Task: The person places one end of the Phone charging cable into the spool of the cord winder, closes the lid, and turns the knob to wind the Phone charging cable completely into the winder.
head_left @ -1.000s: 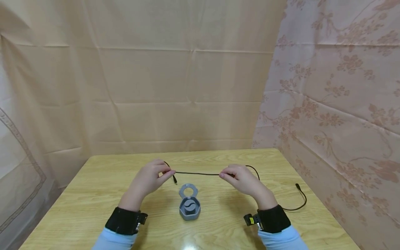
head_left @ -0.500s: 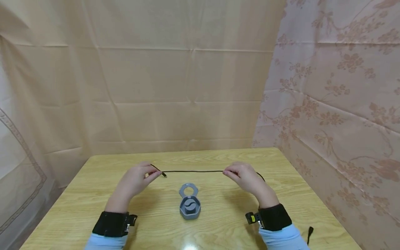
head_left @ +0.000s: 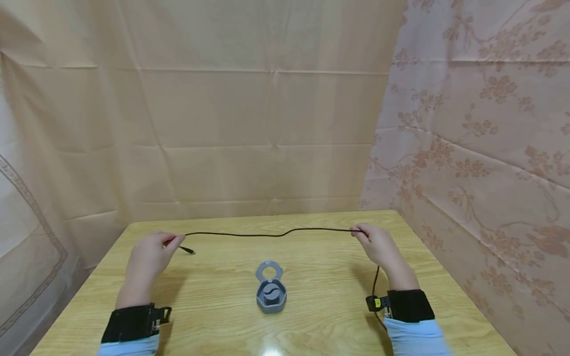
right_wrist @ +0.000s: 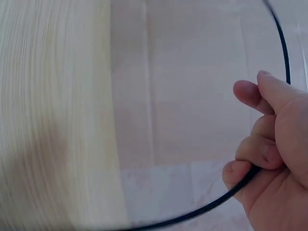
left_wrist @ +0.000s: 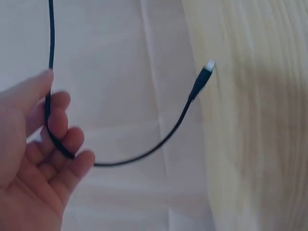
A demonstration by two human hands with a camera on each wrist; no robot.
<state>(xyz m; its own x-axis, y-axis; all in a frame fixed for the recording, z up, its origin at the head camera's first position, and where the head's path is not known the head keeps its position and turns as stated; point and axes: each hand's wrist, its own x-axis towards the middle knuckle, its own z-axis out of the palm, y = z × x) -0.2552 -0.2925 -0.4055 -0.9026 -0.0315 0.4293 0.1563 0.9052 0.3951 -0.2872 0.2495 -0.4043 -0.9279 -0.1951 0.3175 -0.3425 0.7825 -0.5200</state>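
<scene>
A thin black cable [head_left: 249,235] spans the air between my two hands, with a slight wave in its middle. My left hand [head_left: 149,254] pinches it near one end. From that hand's fingers the end loops out, and its plug with a metal tip [left_wrist: 199,83] points toward the table in the left wrist view. My right hand [head_left: 378,245] grips the cable farther along, the fingers curled round it in the right wrist view. Past this hand the cable [right_wrist: 211,204] hangs down beside the right wrist. The far end is hidden by the right forearm.
On the wooden table [head_left: 222,316], between the forearms, stands a small grey hexagonal case [head_left: 270,304] with its ring-shaped lid [head_left: 269,271] flipped back. A beige cloth [head_left: 249,123] hangs behind the table, and a flowered cloth [head_left: 485,148] borders its right side.
My hands have moved apart, the left to the left and the right to the right, widening the cable span. The cable's far end has slid along the table's right side out of sight.
</scene>
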